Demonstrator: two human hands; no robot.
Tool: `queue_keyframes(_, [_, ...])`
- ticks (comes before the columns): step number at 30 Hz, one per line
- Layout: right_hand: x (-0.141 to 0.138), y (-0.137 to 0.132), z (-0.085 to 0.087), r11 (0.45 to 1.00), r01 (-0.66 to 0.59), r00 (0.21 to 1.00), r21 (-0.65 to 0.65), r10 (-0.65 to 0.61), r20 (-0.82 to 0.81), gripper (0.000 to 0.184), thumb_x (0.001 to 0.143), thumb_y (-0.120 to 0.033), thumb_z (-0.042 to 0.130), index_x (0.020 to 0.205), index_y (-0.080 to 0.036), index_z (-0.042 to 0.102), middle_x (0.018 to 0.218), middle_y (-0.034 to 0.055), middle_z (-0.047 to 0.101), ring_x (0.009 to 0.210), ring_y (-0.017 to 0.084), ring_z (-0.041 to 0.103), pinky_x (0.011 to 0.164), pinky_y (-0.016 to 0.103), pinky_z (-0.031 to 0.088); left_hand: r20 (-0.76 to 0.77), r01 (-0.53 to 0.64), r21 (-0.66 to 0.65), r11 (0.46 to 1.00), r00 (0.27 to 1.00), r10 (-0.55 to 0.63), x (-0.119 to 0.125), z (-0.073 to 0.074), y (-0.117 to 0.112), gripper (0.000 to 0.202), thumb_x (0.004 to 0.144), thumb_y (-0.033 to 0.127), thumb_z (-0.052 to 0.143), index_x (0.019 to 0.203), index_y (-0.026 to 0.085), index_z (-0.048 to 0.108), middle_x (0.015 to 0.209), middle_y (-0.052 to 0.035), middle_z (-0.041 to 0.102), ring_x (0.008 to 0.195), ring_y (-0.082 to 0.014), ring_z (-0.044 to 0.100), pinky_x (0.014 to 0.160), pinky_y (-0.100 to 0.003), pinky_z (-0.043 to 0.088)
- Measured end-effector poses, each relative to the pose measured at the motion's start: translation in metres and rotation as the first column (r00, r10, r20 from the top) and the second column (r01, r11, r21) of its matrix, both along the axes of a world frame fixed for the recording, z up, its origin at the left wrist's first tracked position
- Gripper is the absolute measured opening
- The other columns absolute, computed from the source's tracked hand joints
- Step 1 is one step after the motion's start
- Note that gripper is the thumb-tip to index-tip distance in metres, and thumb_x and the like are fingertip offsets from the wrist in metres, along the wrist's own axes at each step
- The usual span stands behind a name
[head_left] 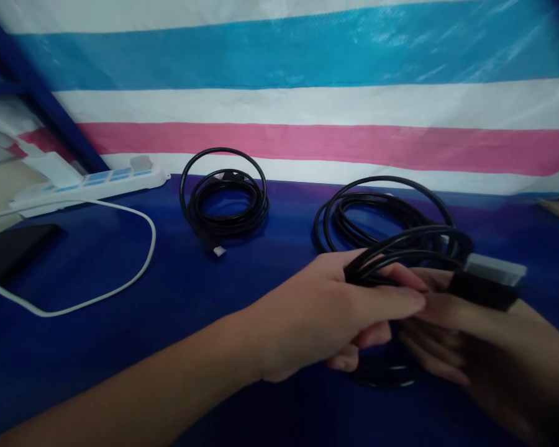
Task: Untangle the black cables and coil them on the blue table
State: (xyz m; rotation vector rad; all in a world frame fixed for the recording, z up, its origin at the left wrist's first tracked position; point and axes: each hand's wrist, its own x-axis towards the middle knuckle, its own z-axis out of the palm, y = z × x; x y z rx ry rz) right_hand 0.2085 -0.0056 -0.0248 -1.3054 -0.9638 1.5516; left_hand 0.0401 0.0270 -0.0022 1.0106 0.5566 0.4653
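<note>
My left hand (335, 304) is closed around a bundled black cable (369, 261), whose loops run between thumb and fingers and arch to the right. Facing it, my right hand (484, 341) grips the same bundle, its fingers close to my left fingertips and partly blurred. A wide black plug with a clear cap (494, 269) lies over the right hand. The lower loops of the bundle hang below the hands, partly hidden. Just behind, a second coiled black cable (323, 226) rests on the blue table (190, 372).
Further left lies another coiled black cable (230, 233) with a small metal-tipped plug. A white power strip (135, 180) with an adapter (53, 169) stands at the back left. A white cord (151, 242) curves near a dark flat object (18, 245). Striped sheeting (279, 105) hangs behind.
</note>
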Motion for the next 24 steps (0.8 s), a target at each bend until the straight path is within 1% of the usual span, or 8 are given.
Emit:
queue_keyframes(2, [-0.001, -0.002, 0.0, 1.0, -0.027, 1.0, -0.015, 0.027, -0.002, 0.031, 0.061, -0.04, 0.078, 0.061, -0.019, 0.055, 0.039, -0.0083, 0.029, 0.034, 0.004, 0.021, 0.03, 0.017, 0.023, -0.028, -0.024, -0.037, 0.999, 0.999, 0.023, 0.0, 0.001, -0.001, 0.017, 0.084, 0.035, 0.057, 0.08, 0.019, 0.052, 0.047, 0.0106, 0.027, 0.036, -0.0015, 0.017, 0.033, -0.01, 0.019])
queue_keyframes(5, [-0.003, -0.002, 0.001, 0.998, 0.024, 1.0, 0.05, -0.023, -0.013, 0.025, 0.06, -0.034, 0.08, 0.069, -0.022, 0.059, 0.039, -0.0063, 0.039, 0.036, 0.008, 0.037, 0.036, 0.018, 0.038, 0.032, -0.2, -0.095, 0.975, 0.979, 0.203, 0.002, 0.003, 0.001, 0.021, 0.09, 0.036, 0.047, 0.077, 0.02, 0.049, 0.044, 0.0111, 0.024, 0.034, -0.0018, 0.011, 0.03, -0.011, 0.015])
queue_keyframes(10, [-0.001, 0.001, 0.002, 0.983, 0.017, 0.992, 0.183, 0.007, -0.127, 0.022, 0.071, -0.033, 0.072, 0.092, -0.026, 0.068, 0.076, 0.0017, 0.066, 0.078, 0.017, 0.065, 0.07, 0.021, 0.055, 0.222, -0.439, -0.208, 0.874, 0.849, 0.479, 0.001, 0.003, 0.005, 0.02, 0.094, 0.038, 0.042, 0.086, 0.021, 0.05, 0.042, 0.0119, 0.017, 0.033, -0.0032, 0.007, 0.031, -0.011, 0.018])
queue_keyframes(12, [-0.001, 0.001, 0.003, 0.983, -0.032, 0.98, 0.182, 0.066, -0.186, 0.012, 0.08, -0.032, 0.063, 0.088, -0.025, 0.069, 0.07, 0.0025, 0.067, 0.082, 0.017, 0.066, 0.077, 0.023, 0.055, 0.236, -0.47, -0.229, 0.852, 0.822, 0.518, 0.003, 0.001, 0.004, 0.019, 0.094, 0.039, 0.043, 0.09, 0.021, 0.05, 0.043, 0.0118, 0.017, 0.034, -0.0034, 0.01, 0.032, -0.012, 0.025])
queue_keyframes(14, [-0.002, -0.002, 0.004, 0.988, -0.08, 0.964, 0.136, 0.111, -0.242, 0.02, 0.086, -0.037, 0.055, 0.08, -0.024, 0.069, 0.046, -0.0015, 0.053, 0.054, 0.012, 0.061, 0.067, 0.022, 0.055, 0.225, -0.435, -0.237, 0.869, 0.845, 0.485, 0.005, -0.002, 0.002, 0.018, 0.092, 0.039, 0.045, 0.092, 0.021, 0.051, 0.044, 0.0112, 0.023, 0.034, -0.0036, 0.017, 0.033, -0.013, 0.032])
queue_keyframes(17, [-0.001, -0.006, 0.006, 0.987, -0.157, 0.943, 0.011, 0.154, -0.297, 0.033, 0.086, -0.045, 0.054, 0.065, -0.023, 0.064, 0.031, -0.0092, 0.019, 0.026, 0.004, 0.021, 0.035, 0.015, 0.036, 0.148, -0.399, -0.175, 0.9, 0.893, 0.425, 0.008, -0.006, 0.0, 0.015, 0.085, 0.033, 0.057, 0.092, 0.021, 0.051, 0.048, 0.0104, 0.032, 0.035, -0.0036, 0.027, 0.034, -0.015, 0.035])
queue_keyframes(20, [0.002, -0.008, 0.007, 0.965, -0.213, 0.948, -0.153, 0.167, -0.27, 0.025, 0.076, -0.04, 0.069, 0.061, -0.023, 0.059, 0.033, -0.0107, 0.019, 0.029, 0.002, 0.012, 0.03, 0.014, 0.017, 0.05, -0.443, 0.02, 0.896, 0.896, 0.442, 0.006, -0.005, 0.004, 0.016, 0.078, 0.023, 0.064, 0.09, 0.022, 0.052, 0.045, 0.0111, 0.035, 0.032, -0.0026, 0.027, 0.031, -0.012, 0.029])
queue_keyframes(24, [0.005, -0.006, 0.006, 0.935, -0.262, 0.956, -0.239, 0.217, -0.197, 0.028, 0.071, -0.041, 0.071, 0.061, -0.021, 0.055, 0.032, -0.0103, 0.026, 0.029, 0.003, 0.017, 0.03, 0.014, 0.021, -0.016, -0.248, 0.105, 0.963, 0.968, 0.252, 0.002, 0.005, 0.004, 0.011, 0.077, 0.023, 0.066, 0.08, 0.02, 0.057, 0.042, 0.0111, 0.033, 0.032, -0.0003, 0.022, 0.031, -0.01, 0.02])
